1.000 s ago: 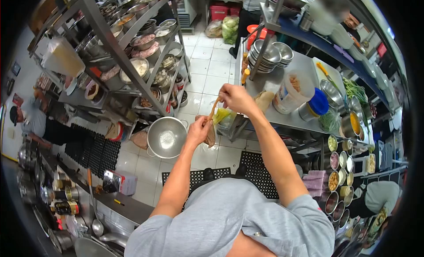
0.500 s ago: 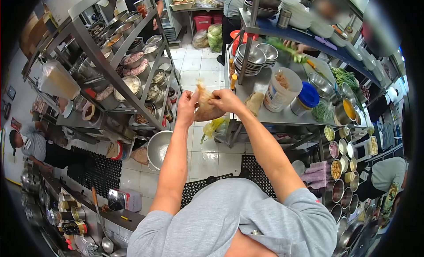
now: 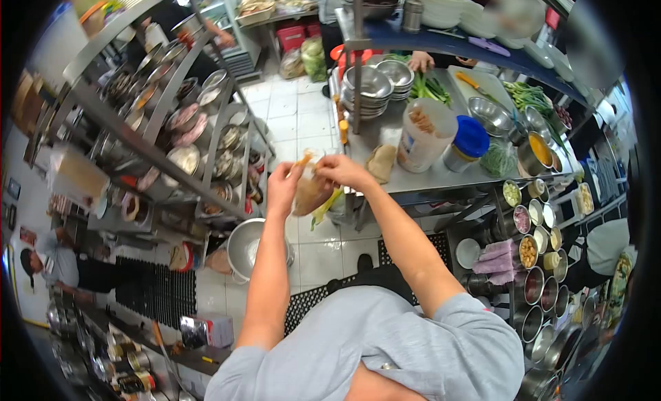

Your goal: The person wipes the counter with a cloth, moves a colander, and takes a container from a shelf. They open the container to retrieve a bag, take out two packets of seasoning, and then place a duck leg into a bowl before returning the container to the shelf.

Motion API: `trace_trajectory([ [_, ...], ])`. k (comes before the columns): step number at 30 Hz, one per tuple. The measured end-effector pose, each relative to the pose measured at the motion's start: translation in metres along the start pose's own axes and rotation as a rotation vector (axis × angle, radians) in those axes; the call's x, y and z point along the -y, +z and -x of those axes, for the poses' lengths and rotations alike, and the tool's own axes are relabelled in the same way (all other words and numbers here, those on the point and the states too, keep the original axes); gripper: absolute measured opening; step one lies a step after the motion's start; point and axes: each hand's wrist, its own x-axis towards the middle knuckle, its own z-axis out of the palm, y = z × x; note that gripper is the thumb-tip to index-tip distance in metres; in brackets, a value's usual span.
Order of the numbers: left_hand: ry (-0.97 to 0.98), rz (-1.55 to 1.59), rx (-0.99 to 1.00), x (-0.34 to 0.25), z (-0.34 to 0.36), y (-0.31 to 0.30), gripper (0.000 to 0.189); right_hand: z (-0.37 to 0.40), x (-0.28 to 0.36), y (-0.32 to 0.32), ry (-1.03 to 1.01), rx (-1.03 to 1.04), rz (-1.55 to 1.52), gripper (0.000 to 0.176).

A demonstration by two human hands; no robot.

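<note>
Both of my hands grip the top of a clear plastic bag with brownish contents, held up above the tiled aisle. My left hand pinches the gathered neck on its left side. Opposite it, my right hand pinches the neck with closed fingers. The bag hangs below the fingers; what exactly is inside I cannot make out. Just right of my right hand, a similar tan bag lies on the steel counter. Beside that stands a translucent white bucket with brown pieces in it.
A metal rack with several filled bowls stands left. Stacked steel bowls and a blue-lidded tub are on the right counter. A large pot sits on the floor. A co-worker's hand is by the green onions.
My hands and the bag have lowered slightly, and the bag hangs more upright. The view has shifted. Across the counter, the green onions have come down onto the surface.
</note>
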Motion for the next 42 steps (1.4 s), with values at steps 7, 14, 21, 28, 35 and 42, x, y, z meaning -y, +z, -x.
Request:
trace_trajectory([
  [7,-0.172,-0.006,-0.082,0.016,0.051,-0.003,0.012,-0.072,-0.017,-0.13,-0.256,-1.048,0.593,0.032],
  [14,-0.354,0.114,-0.295,0.048,0.113,-0.06,0.01,-0.134,-0.031,-0.222,0.084,-0.727,0.866,0.025],
  [21,-0.429,0.337,-0.382,0.073,0.143,-0.085,0.017,-0.118,0.041,-0.242,-0.114,-0.859,-0.423,0.03],
  [28,-0.483,0.264,-0.096,0.087,0.108,-0.087,0.023,-0.066,-0.001,-0.14,-0.414,-0.836,-1.027,0.04],
  [35,-0.551,0.092,0.869,0.127,0.063,-0.028,0.015,0.191,-0.076,0.048,-0.077,-1.157,-0.095,0.017],
  [42,-0.347,-0.092,1.505,0.1,0.085,0.125,0.015,0.399,-0.113,0.208,0.526,-2.01,0.258,0.022],
])
